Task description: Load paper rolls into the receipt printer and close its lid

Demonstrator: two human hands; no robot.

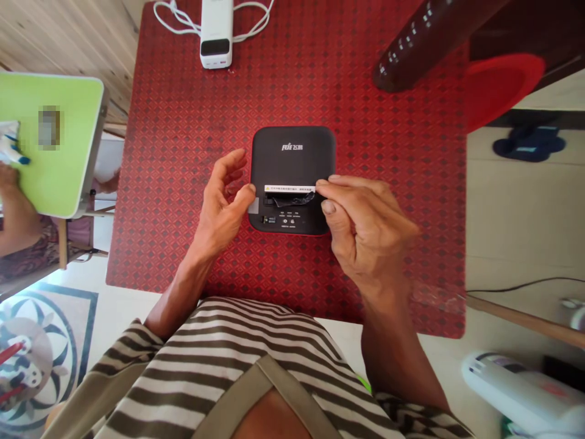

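Right hand (368, 231): narrow pinch, thumb and forefinger closed on the right end of a white label strip (290, 189) with a yellow warning mark. Left hand (222, 204): fingers loosely spread and curled, thumb tip at the strip's left end. The strip runs crosswise, its long axis left to right, between the two hands, and neither hand lies clearly nearer. It sits on a black rounded-square device (292, 152) bearing a "Feie" logo, straight ahead of the person's chest. Crumpled black film (292, 199) lies just below the strip. Under the device: a red diamond-patterned mat (183, 183). Beyond the device: a white power bank (216, 38) with white cable. Right of the device: a dark wooden post (425, 42) and a red plastic disc (503, 85). Left of the device: a green table (59, 146), where a co-worker's hand (8, 180) rests. Nearest the viewer: the person's striped shirt (228, 347).
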